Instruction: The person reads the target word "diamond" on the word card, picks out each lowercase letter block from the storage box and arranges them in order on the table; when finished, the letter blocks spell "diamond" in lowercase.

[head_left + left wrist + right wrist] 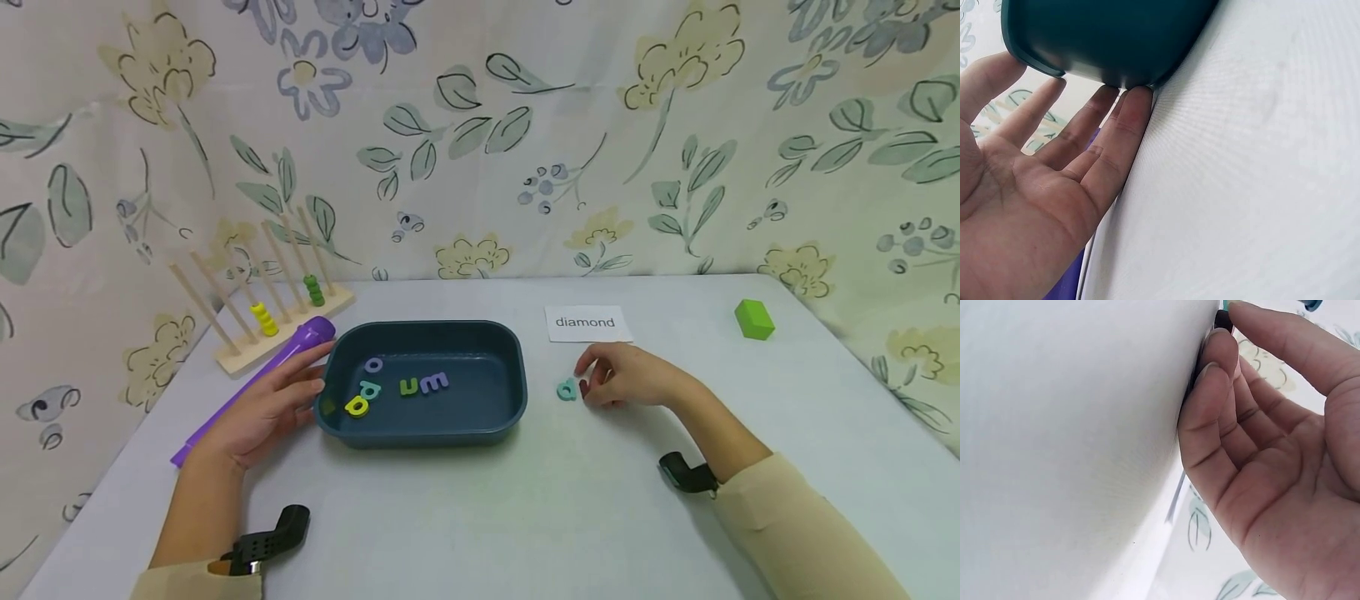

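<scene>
In the head view, my left hand (pixel 270 406) touches the left end of a dark teal tray (pixel 420 437), fingers fairly straight. Its fingertips meet the tray's wall (pixel 1104 44) in the left wrist view. Inside the tray lie a purple letter o (pixel 373 365), a teal letter (pixel 370 390), a yellow letter (pixel 357 407), a green letter (pixel 408 387) and a purple letter m (pixel 434 382). My right hand (pixel 626 375) pinches a small dark red letter piece (pixel 583 387) low at the table, its shape mostly hidden. Just left of it lies a teal letter d (pixel 567 390).
A white card reading "diamond" (pixel 588 323) lies beyond my right hand. Behind my left hand are a purple microphone-shaped stick (pixel 315 332) and a wooden peg stand (pixel 240 358) with yellow and green beads. A green block (pixel 754 319) sits at the far right.
</scene>
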{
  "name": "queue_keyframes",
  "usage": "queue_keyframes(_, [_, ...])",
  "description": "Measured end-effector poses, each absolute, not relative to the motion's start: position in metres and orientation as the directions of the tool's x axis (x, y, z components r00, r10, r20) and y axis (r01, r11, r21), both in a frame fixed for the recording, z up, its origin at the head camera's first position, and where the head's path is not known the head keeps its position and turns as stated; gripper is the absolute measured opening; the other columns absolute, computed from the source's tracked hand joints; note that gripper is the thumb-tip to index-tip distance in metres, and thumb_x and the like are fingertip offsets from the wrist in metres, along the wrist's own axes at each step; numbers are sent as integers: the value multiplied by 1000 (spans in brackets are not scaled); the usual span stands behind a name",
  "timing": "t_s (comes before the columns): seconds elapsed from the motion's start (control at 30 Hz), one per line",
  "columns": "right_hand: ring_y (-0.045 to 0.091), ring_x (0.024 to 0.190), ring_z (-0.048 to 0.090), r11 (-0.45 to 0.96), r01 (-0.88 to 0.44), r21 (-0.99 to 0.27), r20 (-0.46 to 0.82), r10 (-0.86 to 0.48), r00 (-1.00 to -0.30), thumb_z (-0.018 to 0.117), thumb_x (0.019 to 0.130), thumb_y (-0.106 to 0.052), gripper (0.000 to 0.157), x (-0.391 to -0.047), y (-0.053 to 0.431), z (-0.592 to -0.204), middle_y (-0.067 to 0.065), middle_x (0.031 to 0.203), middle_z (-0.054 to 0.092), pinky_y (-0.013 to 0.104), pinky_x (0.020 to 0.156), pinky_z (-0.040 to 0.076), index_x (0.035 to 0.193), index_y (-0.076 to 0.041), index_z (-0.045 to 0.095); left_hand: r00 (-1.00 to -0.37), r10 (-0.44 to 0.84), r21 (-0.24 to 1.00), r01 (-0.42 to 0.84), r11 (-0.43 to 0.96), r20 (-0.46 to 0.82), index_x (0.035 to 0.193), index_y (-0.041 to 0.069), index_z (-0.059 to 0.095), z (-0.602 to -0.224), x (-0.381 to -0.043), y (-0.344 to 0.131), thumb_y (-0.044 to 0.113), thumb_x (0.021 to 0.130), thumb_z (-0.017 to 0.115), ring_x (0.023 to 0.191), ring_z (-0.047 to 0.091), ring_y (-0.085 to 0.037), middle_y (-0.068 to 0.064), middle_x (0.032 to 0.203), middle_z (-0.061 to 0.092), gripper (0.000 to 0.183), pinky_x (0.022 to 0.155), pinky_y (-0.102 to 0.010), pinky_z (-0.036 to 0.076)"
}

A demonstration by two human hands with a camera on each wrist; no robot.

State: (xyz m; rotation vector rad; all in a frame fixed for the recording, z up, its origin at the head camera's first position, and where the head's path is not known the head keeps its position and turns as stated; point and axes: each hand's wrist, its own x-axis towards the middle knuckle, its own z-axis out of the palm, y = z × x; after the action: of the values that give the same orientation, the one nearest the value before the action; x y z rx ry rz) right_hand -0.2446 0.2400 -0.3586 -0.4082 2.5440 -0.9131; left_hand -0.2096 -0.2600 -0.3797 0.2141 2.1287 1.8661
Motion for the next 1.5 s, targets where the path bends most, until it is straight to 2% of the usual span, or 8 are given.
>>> queue_keyframes(0.37, [19,71,57,755,-119,-645,-292,-387,-875,76,88,-9,23,-246,238,-360,5,80,59,31,65,48,109,-7,68,-943,308,987,-87,135,-125,162,28,34,-379,-209,-261,27,107,56,126,58,-10,-3,151,43,59,96,-29,56])
queue_keyframes(0.83, [20,72,58,757,-127,-641,-315,-410,-856,78,88,-13,28,-247,237,-357,6,84,61,32,68,50,113,-7,65,-947,291,982,-91,164,-137,163,29,33,-380,-207,-262,30,107,57,126,56,-7,-11,160,35,61,96,-29,55])
queue_keyframes(0.97, [21,73,60,755,-118,-646,-335,-418,-845,77,89,-15,32,-248,238,-350,7,88,61,34,71,52,117,-6,64,-946,296,982,-87,170,-135,163,29,32,-380,-208,-260,30,107,56,128,54,-8,-12,161,34,61,97,-29,54])
queue_keyframes(1.17, [23,71,59,751,-129,-647,-323,-423,-846,74,94,-21,34,-252,236,-333,11,89,61,35,67,49,121,-4,63,-944,301,983,-89,158,-134,163,29,32,-381,-210,-261,30,107,56,127,55,-6,-11,161,35,61,97,-29,54])
queue_keyframes(1.33, [24,71,59,764,-183,-619,-294,-442,-848,71,96,-21,30,-256,227,-314,15,89,64,34,66,49,119,-3,65,-945,301,984,-86,158,-131,163,29,32,-381,-210,-261,30,107,56,126,56,-6,-11,160,35,61,97,-29,54])
queue_keyframes(1.5, [26,75,62,756,-235,-610,-236,-457,-858,71,97,-23,27,-259,216,-297,12,88,65,36,69,50,116,-6,67,-944,302,983,-86,164,-133,163,29,32,-381,-210,-261,30,107,56,126,56,-7,-11,160,35,61,98,-29,54])
